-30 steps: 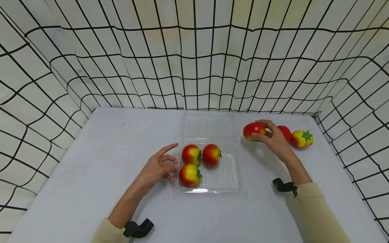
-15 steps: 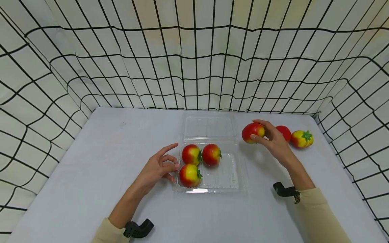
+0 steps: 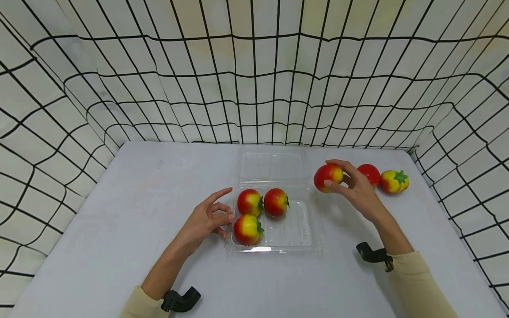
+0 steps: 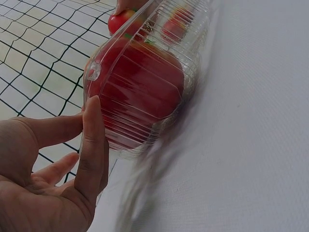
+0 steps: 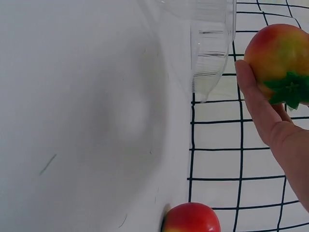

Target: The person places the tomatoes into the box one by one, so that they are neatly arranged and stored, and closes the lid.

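Observation:
My right hand [image 3: 359, 190] grips a red-and-yellow tomato [image 3: 323, 177] between thumb and fingers, raised off the table to the right of a clear plastic clamshell container [image 3: 292, 227]. Its green leafy top [image 5: 289, 89] shows in the right wrist view. At the container's left side, my left hand [image 3: 207, 223] pinches the rim with thumb and finger, as the left wrist view shows. Inside the container sit three tomatoes: one at back left [image 3: 249, 202], one beside it [image 3: 276, 202] and one at front left [image 3: 247, 229]. The right half of the base is bare.
The container's lid [image 3: 273, 165] lies folded back behind it. On the white table [image 3: 131, 212], a red tomato [image 3: 369, 173] and a yellow-red one [image 3: 393, 181] lie beyond my right hand. Black wire mesh [image 3: 256, 88] over white walls borders the back and sides.
My right hand has carried its tomato slightly left and toward me, nearer the container. The left hand and the three tomatoes in the container have stayed put.

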Tool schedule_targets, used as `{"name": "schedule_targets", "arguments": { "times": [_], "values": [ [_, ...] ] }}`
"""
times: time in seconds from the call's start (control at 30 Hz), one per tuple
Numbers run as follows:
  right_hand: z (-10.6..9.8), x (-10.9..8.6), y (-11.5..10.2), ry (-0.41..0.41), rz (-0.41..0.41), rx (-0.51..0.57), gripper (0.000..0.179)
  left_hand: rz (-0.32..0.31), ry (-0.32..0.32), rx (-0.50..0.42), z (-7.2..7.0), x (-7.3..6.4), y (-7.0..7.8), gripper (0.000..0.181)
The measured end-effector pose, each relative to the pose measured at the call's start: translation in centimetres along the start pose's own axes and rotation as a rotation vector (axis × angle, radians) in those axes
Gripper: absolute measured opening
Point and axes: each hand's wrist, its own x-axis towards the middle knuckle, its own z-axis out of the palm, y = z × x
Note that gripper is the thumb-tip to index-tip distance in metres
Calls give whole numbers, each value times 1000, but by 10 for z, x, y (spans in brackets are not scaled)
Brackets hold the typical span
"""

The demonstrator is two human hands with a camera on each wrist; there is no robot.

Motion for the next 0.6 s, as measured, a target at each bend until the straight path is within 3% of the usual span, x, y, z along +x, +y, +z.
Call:
{"name": "schedule_targets", "arguments": {
  "times": [0.6],
  "values": [
    [6, -8, -11, -35, -48, 82, 61, -10, -3, 3, -1, 1, -2, 76]
  ]
}}
